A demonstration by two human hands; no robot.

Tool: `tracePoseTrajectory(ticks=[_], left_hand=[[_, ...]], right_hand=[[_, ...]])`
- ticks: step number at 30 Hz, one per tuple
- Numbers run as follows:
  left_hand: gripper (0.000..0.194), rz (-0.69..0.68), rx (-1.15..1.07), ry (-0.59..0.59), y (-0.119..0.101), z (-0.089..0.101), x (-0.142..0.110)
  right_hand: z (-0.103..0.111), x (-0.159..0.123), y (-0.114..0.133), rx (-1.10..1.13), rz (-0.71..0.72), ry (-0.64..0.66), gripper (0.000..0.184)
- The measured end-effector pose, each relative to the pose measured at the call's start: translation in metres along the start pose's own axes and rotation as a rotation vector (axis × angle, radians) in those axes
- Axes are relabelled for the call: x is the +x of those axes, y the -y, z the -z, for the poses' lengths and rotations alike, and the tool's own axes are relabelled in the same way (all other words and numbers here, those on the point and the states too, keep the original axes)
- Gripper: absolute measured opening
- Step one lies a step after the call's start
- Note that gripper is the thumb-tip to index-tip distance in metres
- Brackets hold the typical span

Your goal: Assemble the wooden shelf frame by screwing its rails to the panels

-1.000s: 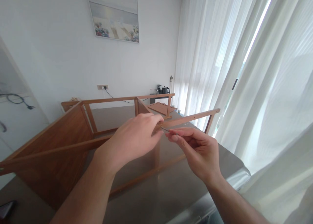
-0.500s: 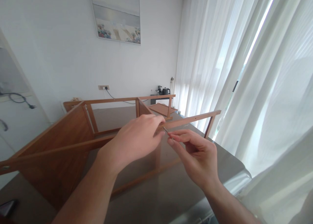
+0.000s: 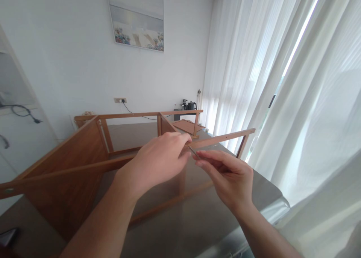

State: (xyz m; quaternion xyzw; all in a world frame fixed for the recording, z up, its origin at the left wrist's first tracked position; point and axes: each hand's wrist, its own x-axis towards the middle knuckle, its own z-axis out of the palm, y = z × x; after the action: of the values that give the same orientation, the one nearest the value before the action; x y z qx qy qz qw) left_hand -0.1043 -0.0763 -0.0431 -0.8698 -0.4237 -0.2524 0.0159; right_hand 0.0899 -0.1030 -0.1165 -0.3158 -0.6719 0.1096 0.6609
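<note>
A wooden frame [image 3: 214, 139] with rails and panels lies across the grey table. My left hand [image 3: 158, 160] wraps over its near rail around the middle, fingers curled on the wood and partly out of sight. Between thumb and fingers, my right hand [image 3: 229, 175] pinches a thin metal rod that looks like a hex key [image 3: 194, 152]. The rod's far tip meets the rail just beside my left fingertips. What it touches there is too small to make out.
The grey tabletop [image 3: 254, 190] extends under the frame. A loose wooden panel [image 3: 186, 125] lies at the back, near a black kettle [image 3: 191, 106]. A dark phone-like object [image 3: 8, 236] is at the lower left. White curtains [image 3: 282, 100] hang on the right.
My right hand has turned slightly at the wrist, and its fingers have shifted on the rod. My left hand keeps its place on the rail. The view has moved a little.
</note>
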Motion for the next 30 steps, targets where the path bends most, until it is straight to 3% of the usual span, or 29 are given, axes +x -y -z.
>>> tracePoseTrajectory(ticks=[5, 9, 15, 30], left_hand=[[0.029, -0.007, 0.008, 0.003, 0.000, -0.001, 0.000], [0.029, 0.001, 0.014, 0.001, -0.001, -0.001, 0.001], [0.029, 0.014, 0.014, 0.008, -0.001, -0.001, 0.001], [0.030, 0.018, 0.020, 0.013, -0.001, -0.001, 0.001]], right_hand=[[0.005, 0.006, -0.001, -0.161, 0.103, -0.008, 0.010], [0.005, 0.005, 0.004, -0.218, 0.069, 0.007, 0.006], [0.002, 0.000, 0.008, -0.144, -0.037, 0.044, 0.010], [0.001, -0.005, 0.005, -0.010, -0.049, 0.134, 0.013]])
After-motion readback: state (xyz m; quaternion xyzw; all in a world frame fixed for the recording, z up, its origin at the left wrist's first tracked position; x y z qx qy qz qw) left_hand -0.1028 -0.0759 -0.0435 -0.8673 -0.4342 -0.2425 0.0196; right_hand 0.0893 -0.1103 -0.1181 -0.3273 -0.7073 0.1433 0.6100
